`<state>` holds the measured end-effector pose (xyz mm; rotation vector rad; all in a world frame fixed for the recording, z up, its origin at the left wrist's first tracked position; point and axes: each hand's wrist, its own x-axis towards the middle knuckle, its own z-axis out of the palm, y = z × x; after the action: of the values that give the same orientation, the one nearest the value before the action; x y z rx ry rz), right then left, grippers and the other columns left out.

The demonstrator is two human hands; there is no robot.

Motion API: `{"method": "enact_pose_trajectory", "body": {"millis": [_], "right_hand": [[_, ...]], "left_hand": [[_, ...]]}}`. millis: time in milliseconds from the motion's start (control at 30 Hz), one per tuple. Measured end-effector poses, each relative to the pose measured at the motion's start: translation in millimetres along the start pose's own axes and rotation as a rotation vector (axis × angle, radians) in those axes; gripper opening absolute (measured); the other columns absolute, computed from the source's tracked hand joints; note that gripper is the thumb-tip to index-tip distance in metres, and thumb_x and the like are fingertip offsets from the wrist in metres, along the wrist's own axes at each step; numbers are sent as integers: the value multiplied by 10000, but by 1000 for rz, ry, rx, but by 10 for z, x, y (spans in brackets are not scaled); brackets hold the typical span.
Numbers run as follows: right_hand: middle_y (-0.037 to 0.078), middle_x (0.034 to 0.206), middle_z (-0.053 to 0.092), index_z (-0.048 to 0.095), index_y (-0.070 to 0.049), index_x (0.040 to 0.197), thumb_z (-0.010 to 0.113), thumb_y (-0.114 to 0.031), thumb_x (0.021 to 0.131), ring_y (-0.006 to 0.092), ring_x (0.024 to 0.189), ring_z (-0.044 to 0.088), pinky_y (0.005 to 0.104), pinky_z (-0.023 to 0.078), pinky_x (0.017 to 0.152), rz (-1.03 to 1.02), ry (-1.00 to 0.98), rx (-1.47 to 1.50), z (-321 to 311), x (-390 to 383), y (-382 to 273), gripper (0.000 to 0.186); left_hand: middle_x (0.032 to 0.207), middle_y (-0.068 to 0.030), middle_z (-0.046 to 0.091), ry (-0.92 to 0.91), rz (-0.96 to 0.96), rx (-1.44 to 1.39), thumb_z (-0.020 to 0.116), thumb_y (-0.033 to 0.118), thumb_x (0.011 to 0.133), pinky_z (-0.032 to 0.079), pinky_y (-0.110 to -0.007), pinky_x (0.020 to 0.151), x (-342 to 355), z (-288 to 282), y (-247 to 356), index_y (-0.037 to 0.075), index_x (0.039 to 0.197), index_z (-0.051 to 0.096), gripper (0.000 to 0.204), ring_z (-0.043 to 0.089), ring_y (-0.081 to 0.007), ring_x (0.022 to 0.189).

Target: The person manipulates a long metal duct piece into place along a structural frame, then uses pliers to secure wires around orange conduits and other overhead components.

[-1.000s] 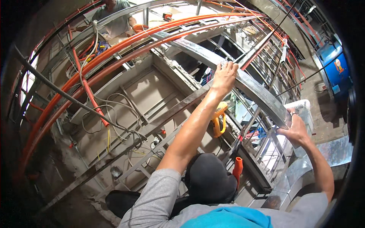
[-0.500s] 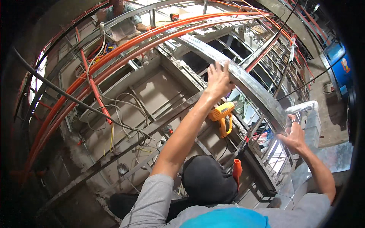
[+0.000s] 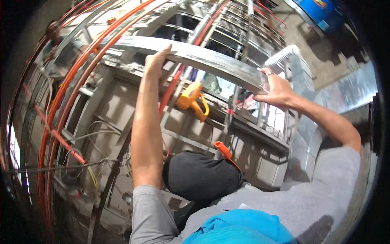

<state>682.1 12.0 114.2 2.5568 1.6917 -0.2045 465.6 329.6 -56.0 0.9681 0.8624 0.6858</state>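
Silver metal channel (image 3: 211, 60) spans ten to two o'clock. Right hand (image 3: 279, 90) grasps its two-o'clock end; left hand (image 3: 156, 65) against it at eleven, grip hidden, cannot tell. Yellow power tool (image 3: 190, 96) near twelve.

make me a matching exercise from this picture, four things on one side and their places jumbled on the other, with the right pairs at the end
Things:
1. metal channel
2. yellow tool
3. blue drum
4. turquoise cloth

Places:
A. near the picture's centre
B. at the lower edge of the picture
C. with the right hand at one end of it
D. in the upper right of the picture

Right pairs: 1-C, 2-A, 3-D, 4-B
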Motion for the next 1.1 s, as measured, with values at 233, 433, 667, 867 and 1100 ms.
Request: {"method": "enact_pose_trajectory", "body": {"millis": [233,433,667,867,1100], "right_hand": [[266,1175,600,397,-1,1366,779,-444,662,393,1061,622,459,489,932,23,-27,85,396,-24,93,915],[309,1204,582,347,-27,1385,784,-388,649,459,1064,607,497,481,934,65,76,140,810,-164,255,929],[265,1211,578,346,-62,1367,773,-350,648,450,1076,602,493,485,925,26,90,144,956,62,267,884],[270,1255,558,360,-60,1384,794,-354,644,436,1106,596,486,486,935,-8,133,136,1040,89,339,907],[262,1208,597,373,-53,1381,805,-363,640,430,1077,616,471,495,930,-47,167,148,1106,234,334,912]], "left_hand": [[880,-106,703,160,236,54,863,209,690,527,-368,629,203,5,-196,-25,907,732,345,644,-189,735],[912,-150,748,248,271,107,857,173,640,536,-329,793,-49,285,-115,-71,924,737,393,706,-204,827],[919,-134,756,206,364,-1,847,120,650,538,-318,813,59,130,-114,-38,929,747,336,712,-187,828],[903,-133,754,270,354,124,859,133,647,539,-315,806,128,147,-176,-34,927,748,345,714,-183,830],[869,-132,753,194,307,-41,863,164,658,538,-321,777,294,30,-223,-27,897,754,324,712,-178,809]]}}
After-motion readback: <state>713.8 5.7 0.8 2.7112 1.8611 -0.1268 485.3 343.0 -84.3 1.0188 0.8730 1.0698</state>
